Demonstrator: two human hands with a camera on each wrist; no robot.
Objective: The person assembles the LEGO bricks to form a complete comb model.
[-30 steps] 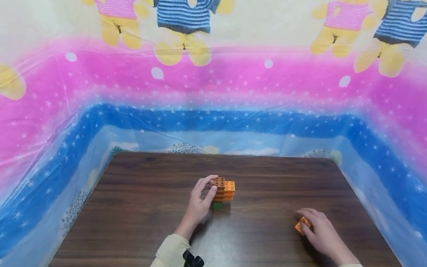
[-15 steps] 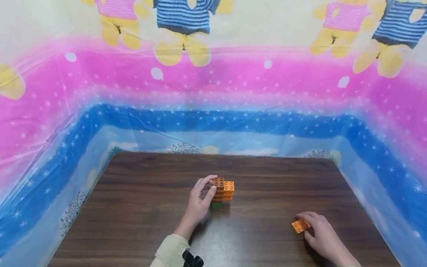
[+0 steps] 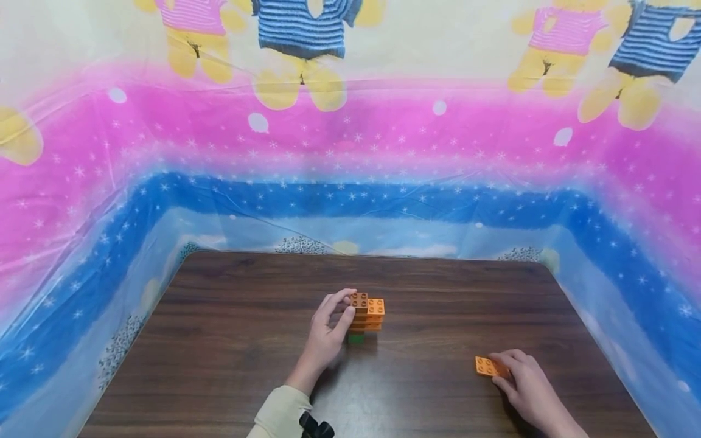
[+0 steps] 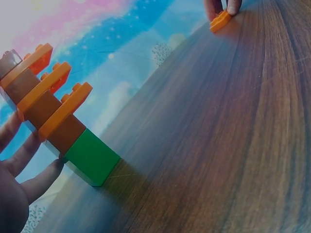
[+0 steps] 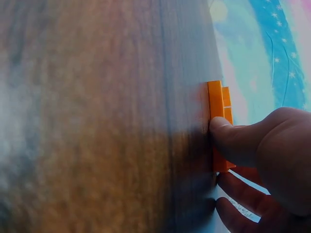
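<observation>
Near the middle of the table, my left hand [image 3: 327, 331] steadies a tower of toy building bricks [image 3: 375, 306], its thumb and fingertips at the left side. In the left wrist view a green brick [image 4: 93, 158] forms the base. Above it, brown bricks [image 4: 68, 135] alternate with thin orange bricks [image 4: 73, 107] that jut out to one side; a brown one tops the tower. Farther right, my right hand [image 3: 528, 383] pinches a loose flat orange brick [image 3: 484, 365], studs up, low at the tabletop. The right wrist view shows my thumb across the orange brick's side [image 5: 215, 99].
The dark wood-grain table [image 3: 263, 286] has its far edge beyond the tower. A printed cloth [image 3: 306, 201] in pink, blue and cream hangs around its back and sides. A black strap piece [image 3: 316, 426] sits at the left sleeve.
The loose orange brick has turned in my right hand's fingers and shifted slightly left, more of its studs now showing. My left hand and the tower stay in place.
</observation>
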